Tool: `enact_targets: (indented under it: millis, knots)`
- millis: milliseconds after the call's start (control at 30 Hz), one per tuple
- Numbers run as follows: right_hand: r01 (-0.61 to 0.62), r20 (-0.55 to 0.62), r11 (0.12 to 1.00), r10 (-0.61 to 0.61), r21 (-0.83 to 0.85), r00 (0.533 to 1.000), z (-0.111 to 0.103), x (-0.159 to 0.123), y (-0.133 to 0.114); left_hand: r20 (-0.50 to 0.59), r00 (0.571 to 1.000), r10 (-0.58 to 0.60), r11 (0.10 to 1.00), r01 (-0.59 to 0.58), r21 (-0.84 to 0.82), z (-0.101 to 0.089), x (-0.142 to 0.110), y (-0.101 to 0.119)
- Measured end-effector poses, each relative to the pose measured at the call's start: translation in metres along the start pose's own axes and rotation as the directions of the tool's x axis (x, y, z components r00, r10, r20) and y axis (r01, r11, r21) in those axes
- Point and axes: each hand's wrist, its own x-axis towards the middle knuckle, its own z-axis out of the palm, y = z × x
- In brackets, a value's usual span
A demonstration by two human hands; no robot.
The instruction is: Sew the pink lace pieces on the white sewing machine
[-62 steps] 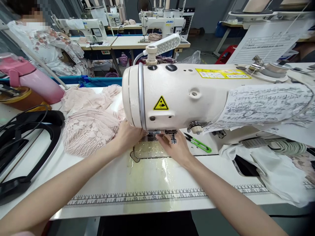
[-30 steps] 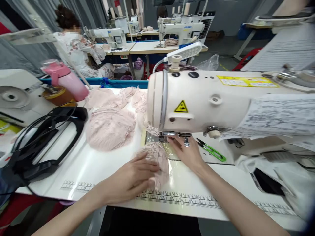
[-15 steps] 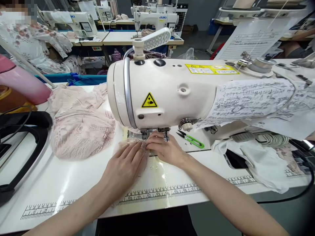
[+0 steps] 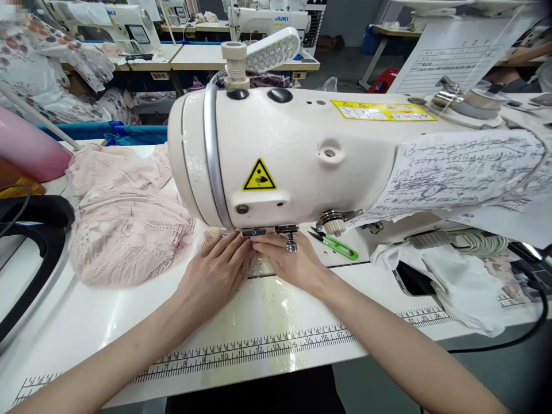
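Note:
My left hand [image 4: 217, 269] is closed over pale pink lace fabric [image 4: 244, 275], its fingers close together and bent down onto the cloth. Beside it, my right hand [image 4: 297, 261] pinches the edge of the same fabric, with its fingertips close to those of the left. Both hands are under the head of a white sewing machine [image 4: 276, 155]. The presser foot and needle area is mostly hidden by the machine head and my fingers. A larger heap of pink lace fabric [image 4: 129, 236] lies on the table to the left.
Green-handled thread snips [image 4: 340, 248] lie right of my right hand. Farther right are a phone [image 4: 414, 280] and white cloth [image 4: 466, 293]. A black-framed object [image 4: 38, 276] and a pink bottle [image 4: 30, 144] stand left. A person in a floral top [image 4: 47, 63] sits beyond.
Both hands have edged forward under the machine head, and the fabric between them has slid farther beneath it. The view has moved closer to the machine.

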Motion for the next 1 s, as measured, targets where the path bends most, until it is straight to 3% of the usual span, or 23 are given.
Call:
enact_targets:
  millis: [333,533,1000]
  knots:
    - [-0.105,0.017,0.994,0.105,0.025,0.994,-0.0003,0.0021,-0.0024,-0.034,0.999,-0.025,1.0,0.025,-0.011,0.0039,0.0029,-0.0027]
    - [-0.059,0.023,0.996,0.061,-0.071,0.998,-0.0002,0.001,-0.005,-0.03,0.999,-0.022,1.0,0.022,0.002,0.0038,0.004,-0.0038]
    - [0.012,-0.043,0.997,-0.015,-0.076,0.999,-0.0017,0.0028,-0.003,-0.013,1.0,-0.029,1.0,0.029,0.006,0.0066,0.0014,-0.0045]
